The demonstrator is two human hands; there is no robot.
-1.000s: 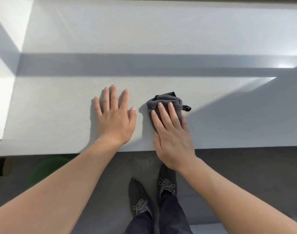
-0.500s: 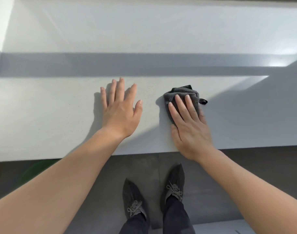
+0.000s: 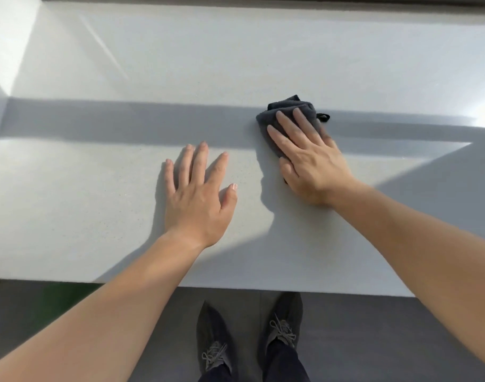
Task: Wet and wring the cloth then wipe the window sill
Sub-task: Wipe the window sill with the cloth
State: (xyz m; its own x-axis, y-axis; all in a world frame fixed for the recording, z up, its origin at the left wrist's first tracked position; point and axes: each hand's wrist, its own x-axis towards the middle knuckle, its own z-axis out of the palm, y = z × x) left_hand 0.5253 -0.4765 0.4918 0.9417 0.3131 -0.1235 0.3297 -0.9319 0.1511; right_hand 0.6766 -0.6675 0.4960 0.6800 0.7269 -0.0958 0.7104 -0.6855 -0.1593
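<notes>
A wide pale grey window sill (image 3: 97,205) fills most of the view. A bunched dark grey cloth (image 3: 288,109) with a small loop at its right side lies on the sill, in a band of shadow. My right hand (image 3: 307,155) presses flat on the cloth with straight fingers, covering its near part. My left hand (image 3: 200,197) rests flat on the bare sill, palm down and fingers spread, a little to the left of and nearer than the cloth.
The sill's front edge (image 3: 263,286) runs across the lower part of the view. Below it is a dark floor with my two dark shoes (image 3: 284,323). Something green (image 3: 62,296) shows under the sill at the left. A dark window frame (image 3: 263,0) runs along the far edge.
My right hand has pushed the cloth away from me and to the right, from near the front edge into the shadow band. My left hand stays flat on the sill.
</notes>
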